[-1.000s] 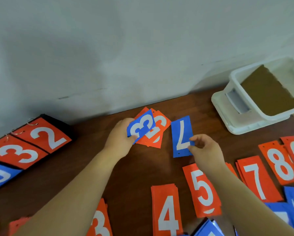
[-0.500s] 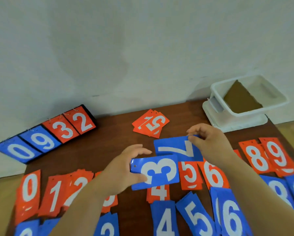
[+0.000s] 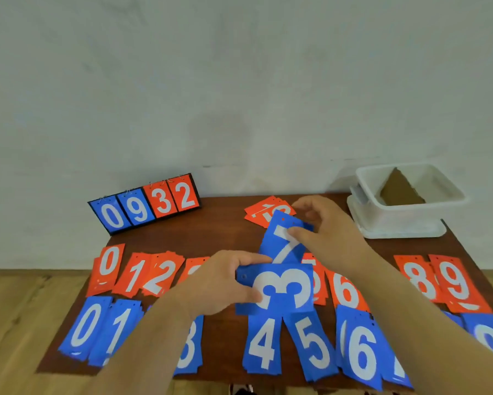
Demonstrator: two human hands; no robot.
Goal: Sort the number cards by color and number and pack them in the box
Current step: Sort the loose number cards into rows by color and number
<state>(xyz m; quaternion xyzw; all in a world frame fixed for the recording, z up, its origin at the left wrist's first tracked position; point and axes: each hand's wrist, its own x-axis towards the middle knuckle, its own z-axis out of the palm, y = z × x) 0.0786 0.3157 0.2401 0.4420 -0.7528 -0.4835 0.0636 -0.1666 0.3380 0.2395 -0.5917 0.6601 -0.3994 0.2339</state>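
My left hand (image 3: 225,283) pinches a blue 3 card (image 3: 279,289) turned sideways, above the middle of the table. My right hand (image 3: 322,226) holds a blue 7 card (image 3: 282,240) just behind it, fingers curled on its top edge. A small unsorted pile of red cards (image 3: 264,210) lies at the back, partly hidden by the 7. Red piles 0 (image 3: 108,263), 1 (image 3: 135,275) and 2 (image 3: 162,276) run along the middle row. Blue piles 0 (image 3: 84,329), 4 (image 3: 262,346), 5 (image 3: 313,346) and 6 (image 3: 359,354) line the front row.
A white plastic box (image 3: 405,220) with brown cardboard inside stands on its lid at the back right. A flip scoreboard (image 3: 145,205) showing 0 9 3 2 leans on the wall at the back left. Red 8 (image 3: 415,277) and 9 (image 3: 456,283) piles lie right.
My view pulled back, showing the whole table. Both hands lifted the blue 3 and blue 7 from the back pile toward me; the 7 turned from sideways to nearly upright.
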